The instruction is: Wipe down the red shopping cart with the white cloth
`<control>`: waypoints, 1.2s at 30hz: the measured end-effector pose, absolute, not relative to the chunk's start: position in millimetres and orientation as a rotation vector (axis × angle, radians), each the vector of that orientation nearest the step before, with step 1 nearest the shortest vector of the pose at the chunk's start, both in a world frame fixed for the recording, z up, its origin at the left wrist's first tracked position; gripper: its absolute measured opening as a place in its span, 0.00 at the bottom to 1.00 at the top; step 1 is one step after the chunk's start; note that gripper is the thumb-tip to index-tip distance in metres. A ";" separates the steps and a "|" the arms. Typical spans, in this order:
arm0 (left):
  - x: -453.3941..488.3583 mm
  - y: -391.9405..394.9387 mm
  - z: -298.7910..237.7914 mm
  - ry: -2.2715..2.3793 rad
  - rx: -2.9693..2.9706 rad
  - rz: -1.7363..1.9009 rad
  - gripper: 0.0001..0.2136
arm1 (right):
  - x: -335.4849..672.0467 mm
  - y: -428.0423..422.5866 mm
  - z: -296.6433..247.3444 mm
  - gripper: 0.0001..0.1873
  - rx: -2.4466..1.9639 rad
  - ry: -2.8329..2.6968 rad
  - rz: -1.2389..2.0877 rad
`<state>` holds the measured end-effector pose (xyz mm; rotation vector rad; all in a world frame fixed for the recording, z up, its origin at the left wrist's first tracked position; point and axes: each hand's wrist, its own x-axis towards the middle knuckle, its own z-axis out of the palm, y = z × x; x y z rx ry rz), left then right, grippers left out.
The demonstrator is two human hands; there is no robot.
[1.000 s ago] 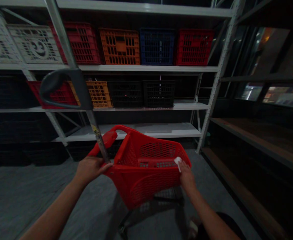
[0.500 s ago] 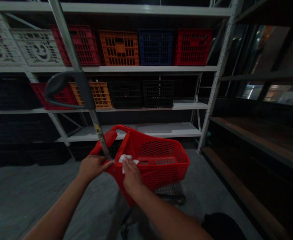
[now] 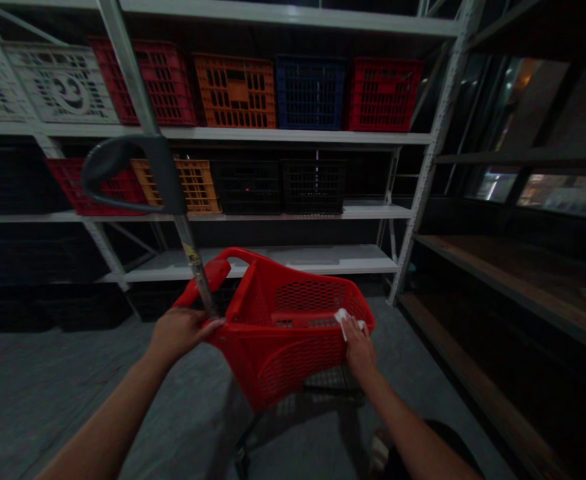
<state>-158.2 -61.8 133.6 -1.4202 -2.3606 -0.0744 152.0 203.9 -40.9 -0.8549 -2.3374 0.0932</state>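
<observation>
A red plastic shopping cart [image 3: 245,360] with perforated basket walls stands on the floor in front of me. My left hand [image 3: 180,333] is closed around the near end of its handle, with the thumb lying along the basket's corner. Farther along, at the front end of the near rim, my right hand [image 3: 360,348] presses a crumpled white cloth [image 3: 341,316] against the edge. Part of the cloth is hidden under my fingers. Close to my left hand, a metal pole [image 3: 193,257] with a dark grey loop grip [image 3: 170,175] rises from the cart.
Behind the cart is a white metal rack [image 3: 293,135] with red, orange [image 3: 235,93], blue [image 3: 310,93], black and white crates. Dark wooden-topped shelving [image 3: 497,267] runs along the right side. The floor [image 3: 183,413] is grey concrete.
My right hand has slid the white cloth rightward along the near rim, from close to the handle end to the front corner. My left hand keeps its place on the cart.
</observation>
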 end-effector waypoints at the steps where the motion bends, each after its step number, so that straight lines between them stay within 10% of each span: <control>1: -158.1 -61.1 133.4 -2.361 -1.423 -0.088 0.28 | 163.3 214.1 -41.7 0.35 -0.922 -2.331 0.080; 13: -98.6 -63.0 104.6 -2.027 -1.069 -0.680 0.31 | 175.4 150.7 9.5 0.31 -0.840 -2.395 0.594; 19: -5.9 -59.5 47.1 -2.205 -1.902 -0.995 0.41 | 155.0 61.2 48.4 0.24 -0.335 -2.559 1.109; 23: 7.4 -61.7 35.6 -2.651 -1.931 -1.177 0.20 | 149.9 56.5 71.6 0.21 -0.069 -2.589 1.257; 31: 6.5 -79.2 37.8 -2.791 -1.835 -0.968 0.10 | 136.3 104.8 138.8 0.04 -0.286 -2.273 0.730; 36: 24.9 -79.4 36.2 -2.790 -1.913 -1.050 0.13 | 127.4 95.3 177.9 0.10 -0.150 -2.172 0.371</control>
